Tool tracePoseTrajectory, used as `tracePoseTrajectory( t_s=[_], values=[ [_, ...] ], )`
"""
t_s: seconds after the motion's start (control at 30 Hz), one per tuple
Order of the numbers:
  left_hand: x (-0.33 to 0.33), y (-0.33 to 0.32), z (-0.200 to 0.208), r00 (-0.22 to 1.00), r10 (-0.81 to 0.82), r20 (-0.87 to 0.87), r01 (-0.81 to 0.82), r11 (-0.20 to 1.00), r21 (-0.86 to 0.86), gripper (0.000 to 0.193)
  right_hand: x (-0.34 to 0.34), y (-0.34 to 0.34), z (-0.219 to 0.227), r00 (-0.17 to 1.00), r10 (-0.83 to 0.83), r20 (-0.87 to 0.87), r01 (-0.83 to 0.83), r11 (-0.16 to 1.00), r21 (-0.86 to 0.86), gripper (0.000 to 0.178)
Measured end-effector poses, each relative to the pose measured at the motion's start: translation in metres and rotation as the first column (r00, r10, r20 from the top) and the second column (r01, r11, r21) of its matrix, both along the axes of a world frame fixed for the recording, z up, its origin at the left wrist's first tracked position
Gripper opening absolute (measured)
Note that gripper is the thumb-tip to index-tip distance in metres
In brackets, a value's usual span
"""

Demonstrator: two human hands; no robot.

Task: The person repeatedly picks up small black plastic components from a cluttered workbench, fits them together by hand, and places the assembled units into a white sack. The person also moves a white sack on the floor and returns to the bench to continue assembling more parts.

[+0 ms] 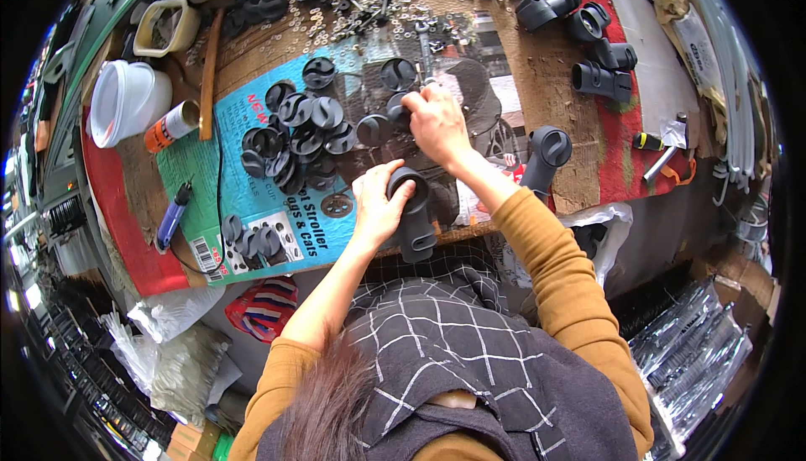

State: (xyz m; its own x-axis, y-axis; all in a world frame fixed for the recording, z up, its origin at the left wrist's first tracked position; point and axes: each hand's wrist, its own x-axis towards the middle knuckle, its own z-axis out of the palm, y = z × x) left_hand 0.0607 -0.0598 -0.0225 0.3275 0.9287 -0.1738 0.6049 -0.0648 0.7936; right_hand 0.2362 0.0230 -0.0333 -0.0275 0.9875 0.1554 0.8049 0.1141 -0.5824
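My left hand [376, 205] is closed around the ring-shaped upper end of a black plastic tube fitting [416, 238], at the table's front edge. Just above it, my right hand [441, 129] pinches a round black plastic cap [397, 110] between thumb and fingers. Another dark round cap [373, 130] lies beside that pinch, and one with a curved ridge [398, 74] lies beyond it. To the left is a heap of similar ridged caps [306, 138]. Right of my right wrist stands a black fitting with a cap on its end [550, 149].
Several black fittings [600, 81] lie at the far right. Small washers and screws [361, 12] are scattered at the back. On the left are a white tub [128, 104], an orange can [173, 126], a wooden stick [211, 75] and a purple-handled tool [174, 216]. A hammer [668, 149] lies right.
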Motion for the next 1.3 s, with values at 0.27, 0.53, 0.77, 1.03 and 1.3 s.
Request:
tracePoseTrajectory(
  t_s=[0.27,0.53,0.77,1.03,1.3],
  values=[
    [-0.017,-0.012,0.032,0.721,0.450,0.527,-0.264,0.882,-0.391,0.013,-0.028,-0.106,0.054,0.954,0.171,-0.247,-0.155,0.985,0.081,0.027],
    [-0.013,-0.026,0.013,0.880,0.433,0.193,-0.366,0.879,-0.304,0.021,-0.042,-0.134,0.022,0.799,-0.464,-0.383,0.259,0.840,-0.477,0.024],
    [-0.011,-0.013,-0.005,0.978,0.197,0.072,-0.187,0.975,-0.120,0.040,-0.039,-0.132,0.005,0.775,-0.492,-0.397,0.284,0.832,-0.476,0.032],
    [-0.010,-0.014,-0.023,0.947,0.176,0.267,-0.118,0.968,-0.221,0.043,-0.039,-0.130,0.004,0.671,-0.495,-0.552,0.166,0.826,-0.539,0.033],
    [-0.007,-0.014,-0.026,0.943,0.182,0.278,-0.138,0.976,-0.170,0.043,-0.036,-0.129,-0.001,0.649,-0.493,-0.579,0.129,0.821,-0.556,0.032]
  ],
)
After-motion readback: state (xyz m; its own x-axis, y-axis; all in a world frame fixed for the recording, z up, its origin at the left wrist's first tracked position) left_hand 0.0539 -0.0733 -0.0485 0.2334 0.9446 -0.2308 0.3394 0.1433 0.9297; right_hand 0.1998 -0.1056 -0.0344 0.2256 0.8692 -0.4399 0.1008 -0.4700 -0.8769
